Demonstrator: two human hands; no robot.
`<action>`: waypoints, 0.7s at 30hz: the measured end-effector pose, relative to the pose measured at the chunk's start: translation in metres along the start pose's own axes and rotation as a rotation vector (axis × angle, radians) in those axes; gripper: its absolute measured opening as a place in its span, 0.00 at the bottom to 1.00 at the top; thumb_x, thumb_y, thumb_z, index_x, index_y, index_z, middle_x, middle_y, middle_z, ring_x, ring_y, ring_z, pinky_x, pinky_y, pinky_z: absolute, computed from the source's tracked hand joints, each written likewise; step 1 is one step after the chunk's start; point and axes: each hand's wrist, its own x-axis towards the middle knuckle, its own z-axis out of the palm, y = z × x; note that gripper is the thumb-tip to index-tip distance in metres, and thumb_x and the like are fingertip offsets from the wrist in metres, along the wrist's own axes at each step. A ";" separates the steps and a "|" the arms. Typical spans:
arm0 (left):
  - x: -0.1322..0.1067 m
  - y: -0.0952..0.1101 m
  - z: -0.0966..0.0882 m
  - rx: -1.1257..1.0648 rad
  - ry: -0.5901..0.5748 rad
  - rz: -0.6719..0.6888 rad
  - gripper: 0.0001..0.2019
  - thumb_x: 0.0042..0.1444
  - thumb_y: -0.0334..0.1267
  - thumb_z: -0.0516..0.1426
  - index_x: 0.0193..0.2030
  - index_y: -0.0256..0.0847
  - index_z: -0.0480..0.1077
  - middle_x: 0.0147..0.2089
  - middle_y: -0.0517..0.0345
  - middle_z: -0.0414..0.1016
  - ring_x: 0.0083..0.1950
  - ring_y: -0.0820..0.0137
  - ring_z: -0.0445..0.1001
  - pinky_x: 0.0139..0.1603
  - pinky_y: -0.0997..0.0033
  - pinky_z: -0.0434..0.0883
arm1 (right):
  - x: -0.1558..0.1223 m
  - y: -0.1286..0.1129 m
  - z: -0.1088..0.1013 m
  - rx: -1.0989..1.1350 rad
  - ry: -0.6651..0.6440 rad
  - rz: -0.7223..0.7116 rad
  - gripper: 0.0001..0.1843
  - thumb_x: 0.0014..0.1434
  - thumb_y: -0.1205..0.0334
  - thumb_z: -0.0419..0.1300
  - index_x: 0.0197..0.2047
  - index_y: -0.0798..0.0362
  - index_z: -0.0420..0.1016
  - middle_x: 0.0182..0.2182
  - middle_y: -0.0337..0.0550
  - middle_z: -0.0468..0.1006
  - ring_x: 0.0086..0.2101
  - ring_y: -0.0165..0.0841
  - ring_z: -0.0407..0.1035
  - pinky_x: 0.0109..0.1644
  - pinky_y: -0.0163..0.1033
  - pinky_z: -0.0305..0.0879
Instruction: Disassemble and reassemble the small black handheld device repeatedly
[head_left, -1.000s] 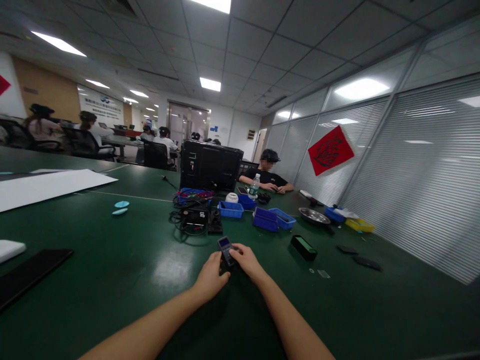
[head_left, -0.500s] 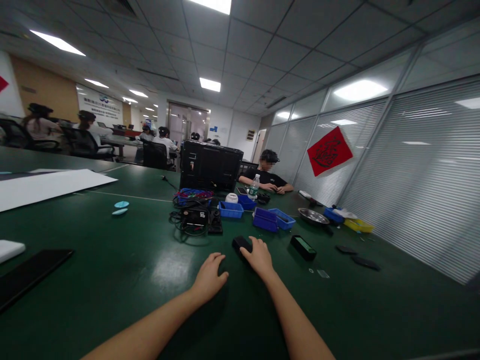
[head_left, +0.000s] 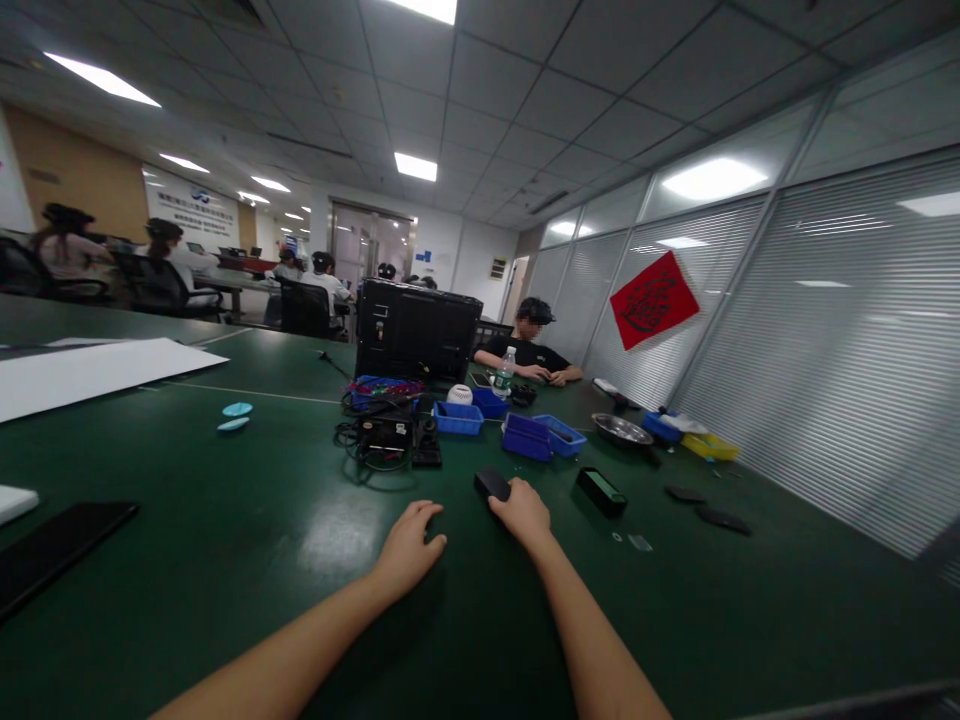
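Observation:
My right hand (head_left: pixel 523 512) rests on the green table (head_left: pixel 225 540) with its fingers curled over the near end of a small black handheld device (head_left: pixel 492 483) that lies flat. My left hand (head_left: pixel 407 547) lies palm down on the table a little to the left, fingers loosely apart and holding nothing. Both forearms reach in from the bottom edge.
Beyond the hands are a tangle of black cables and gear (head_left: pixel 386 436), blue bins (head_left: pixel 540 436), a black box with a green top (head_left: pixel 600 491), a metal bowl (head_left: pixel 621 430) and a large black case (head_left: pixel 417 331). A person (head_left: pixel 531 345) sits across the table. A dark tablet (head_left: pixel 52 545) lies left.
A second ago both hands held the device upright with its screen showing. It has since been laid flat on the table; the left hand let go and the right hand moved with it.

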 end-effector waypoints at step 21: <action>0.001 -0.006 -0.004 0.013 0.043 0.014 0.19 0.47 0.36 0.52 0.48 0.41 0.66 0.54 0.52 0.63 0.54 0.66 0.63 0.54 0.67 0.61 | -0.011 -0.006 0.010 -0.059 0.087 -0.086 0.30 0.47 0.51 0.59 0.51 0.53 0.57 0.48 0.53 0.63 0.45 0.43 0.63 0.40 0.42 0.63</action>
